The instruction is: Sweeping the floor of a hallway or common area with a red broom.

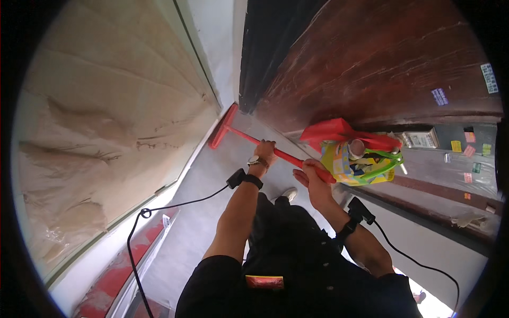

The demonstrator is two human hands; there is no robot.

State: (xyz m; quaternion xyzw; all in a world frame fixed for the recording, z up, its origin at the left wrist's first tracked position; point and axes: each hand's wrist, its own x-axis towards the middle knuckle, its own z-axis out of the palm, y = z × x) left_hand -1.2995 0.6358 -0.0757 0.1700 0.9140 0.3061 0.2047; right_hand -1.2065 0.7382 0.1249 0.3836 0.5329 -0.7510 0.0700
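A red broom (223, 126) with a long red handle reaches across the grey floor (206, 175). Its head lies on the floor in the narrow corner, along the base of the covered panel. My left hand (265, 153) grips the middle of the handle. Nearer the handle's end, my right hand (316, 177) wraps round the grip, some fingers partly extended. Right beside that end stands a yellow and green bag (338, 161) filled with items, with a red plastic bag (332, 133) behind it.
Brown protective sheeting (119, 119) covers the left panel. A dark red door (370, 67) rises at the right, with stickers near its edge. Black cables (187, 204) run from both wrist straps. A red and grey strip (115, 280) lies along the lower left.
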